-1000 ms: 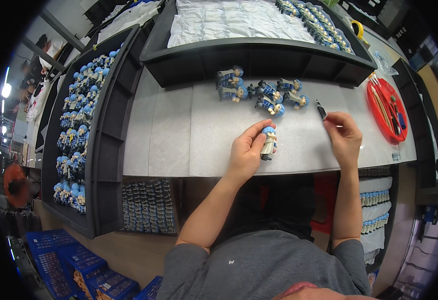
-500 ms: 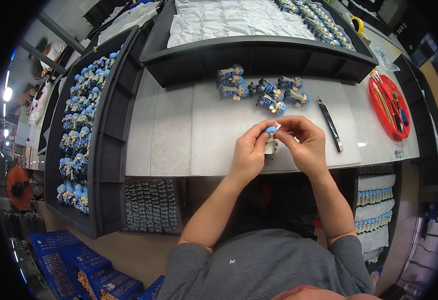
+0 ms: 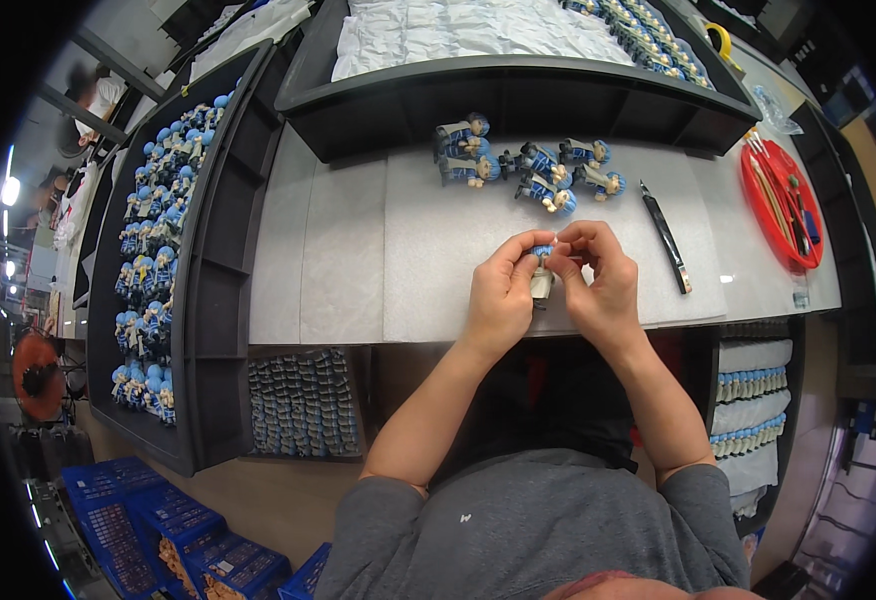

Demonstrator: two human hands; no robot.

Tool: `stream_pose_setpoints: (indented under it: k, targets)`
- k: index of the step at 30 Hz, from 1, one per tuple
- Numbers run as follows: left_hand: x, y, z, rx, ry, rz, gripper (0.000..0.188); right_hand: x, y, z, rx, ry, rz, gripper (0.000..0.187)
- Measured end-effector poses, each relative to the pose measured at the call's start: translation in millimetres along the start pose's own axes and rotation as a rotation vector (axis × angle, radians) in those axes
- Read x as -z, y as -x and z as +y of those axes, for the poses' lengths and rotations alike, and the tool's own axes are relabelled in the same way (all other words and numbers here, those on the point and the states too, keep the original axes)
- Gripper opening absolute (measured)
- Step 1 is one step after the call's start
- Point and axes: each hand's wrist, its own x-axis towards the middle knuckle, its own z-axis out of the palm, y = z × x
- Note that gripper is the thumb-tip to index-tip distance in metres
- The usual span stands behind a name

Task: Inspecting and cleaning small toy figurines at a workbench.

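Observation:
A small figurine with blue hair and a pale, cream-coloured lower part stands between my hands at the table's front edge. My left hand grips it from the left, thumb and forefinger at its head. Close against the head, my right hand is pinched, and a tiny white piece shows at its fingertips. The fingers cover much of the figurine's head and sides. Beyond my hands lie several similar figurines in blue and white. Black tweezers rest to the right of my right hand.
A black bin with white padding and figurine rows stands at the back. Another black bin full of figurines is at left. A red tray of brushes and tools sits at right. Blue crates stand low at left.
My right hand's fingertips have shifted slightly left and up, closer around the figurine's head. Less of the white piece shows now. The whole view has tilted a little.

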Motion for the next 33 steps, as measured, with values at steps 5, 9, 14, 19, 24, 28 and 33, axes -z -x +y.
stream_pose_setpoints:
  k: [5,9,14,19,24,28,33]
  targets:
    - [-1,-2,-4,-0.046,-0.046,0.003,0.026,8,-2,0,-0.131,0.033,0.098,0.023]
    - [0,-1,-2,-0.054,-0.056,0.018,0.025,6,-2,1,-0.022,-0.055,0.039,0.023]
    - [0,-1,-3,-0.091,-0.086,0.001,0.028,4,-1,4,-0.118,-0.058,0.089,0.024]
    - [0,-1,-4,-0.072,-0.156,0.007,0.028,11,-6,4,-0.082,0.113,0.051,0.022]
    - [-2,-2,-4,-0.04,-0.011,0.028,0.025,11,1,4,-0.061,-0.125,0.087,0.023]
    - [2,1,-2,-0.042,-0.1,0.007,0.026,7,3,9,-0.077,-0.037,0.034,0.021]
    - [0,-1,-3,-0.064,-0.041,0.001,0.028,27,-5,10,-0.165,0.055,0.181,0.02]
